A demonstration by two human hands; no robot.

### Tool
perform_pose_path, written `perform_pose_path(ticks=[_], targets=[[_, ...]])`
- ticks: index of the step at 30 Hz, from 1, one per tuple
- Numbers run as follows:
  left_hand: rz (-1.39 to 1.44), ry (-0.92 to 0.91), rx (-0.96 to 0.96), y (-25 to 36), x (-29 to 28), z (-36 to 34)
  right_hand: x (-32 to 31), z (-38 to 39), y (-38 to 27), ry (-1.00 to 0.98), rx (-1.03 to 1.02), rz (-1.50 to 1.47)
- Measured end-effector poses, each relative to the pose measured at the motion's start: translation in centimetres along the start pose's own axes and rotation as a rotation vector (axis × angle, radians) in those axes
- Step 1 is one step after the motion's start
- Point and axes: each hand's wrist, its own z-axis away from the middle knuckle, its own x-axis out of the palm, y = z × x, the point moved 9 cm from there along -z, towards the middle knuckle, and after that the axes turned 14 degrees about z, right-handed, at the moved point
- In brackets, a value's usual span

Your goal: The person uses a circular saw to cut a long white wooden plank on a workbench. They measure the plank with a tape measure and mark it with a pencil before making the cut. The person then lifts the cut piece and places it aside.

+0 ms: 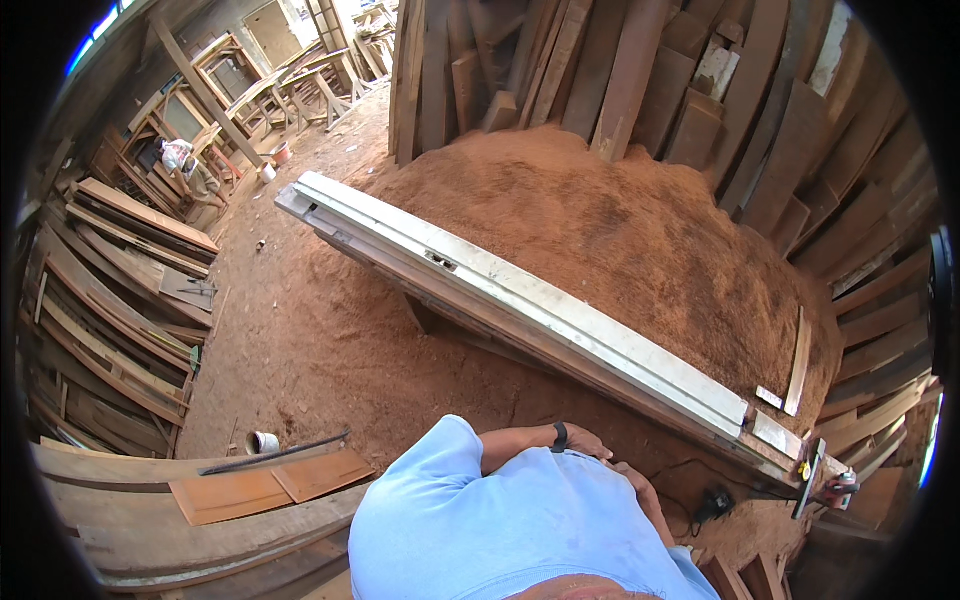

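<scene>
Head view looks down on a person in a light blue shirt (500,530), arms crossed low in front of the body. Left forearm runs across with a dark wristband (560,437), and the left hand (588,443) lies bent over the other arm, its fingers together and curled, gripping nothing that shows. Right hand (640,490) is mostly tucked under the left arm, so whether its fingers are spread or closed cannot be told. Nearest to the hands, just ahead, a long whitish beam (520,300) lies slanted from upper left to lower right, resting on a dark wooden frame beneath it; neither hand touches it. Behind the beam rises a big mound of reddish sawdust (620,220), banked against upright planks (640,80). By the beam's near end a small black device (715,503) with a cord sits on the sawdust floor. To the left, stacked boards (110,310) line the wall, and a small white cup (262,442) stands beside an orange panel (270,485).
</scene>
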Motion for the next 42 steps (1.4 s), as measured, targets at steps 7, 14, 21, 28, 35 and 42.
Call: perform_pose_path(ticks=[7, 14, 21, 28, 35, 42], targets=[[0.115, -0.067, -0.001, 1.3, 0.5, 0.1, -0.5, -0.3, 1.4, -0.02, -0.026, 0.044], [0.065, -0.089, 0.015, 3.0, 0.7, 1.2, -1.0, 2.6, -2.4, 0.039, -0.016, 0.224], [0.018, -0.04, 0.071, 3.3, 0.5, 1.5, -1.0, 4.2, -5.0, 0.048, -0.067, 0.297], [-0.068, 0.048, -0.036, 0.1, 0.2, 0.8, -0.2, 1.4, -2.5, 0.021, -0.002, 0.061], [-0.216, 0.057, 0.197, -1.7, 0.2, -1.2, 0.6, -1.1, -0.1, 0.049, -0.079, 0.079], [-0.036, 0.018, 0.286, -0.8, 0.2, -3.2, -0.8, -0.6, -0.7, 0.046, -0.032, 0.277]])
